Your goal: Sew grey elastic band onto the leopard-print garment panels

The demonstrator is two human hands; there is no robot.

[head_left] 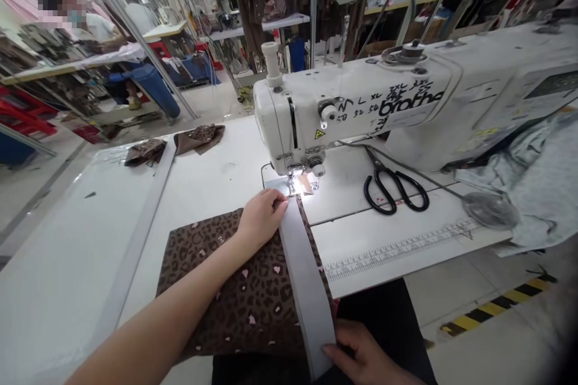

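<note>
A brown leopard-print fabric piece [235, 289] with small pink patches lies on the sewing table and hangs over its front edge. Along its right side runs a pale grey strip [307, 277]. My left hand [262, 219] is closed at the strip's upper end, just in front of the presser foot [291, 185], its thumb and forefinger together on the strip's edge. Lower down, my right hand [361, 346] pinches the strip's near end by the table edge, thumb on top and the other fingers partly hidden. The lit needle area belongs to a white sewing machine [352, 102].
Black-handled scissors [392, 189] lie right of the needle, behind a printed ruler scale [397, 251]. Brown fabric scraps [198, 138] rest at the table's far left. Pale printed cloth [533, 186] drapes at the right. People [93, 24] sit at tables in the background.
</note>
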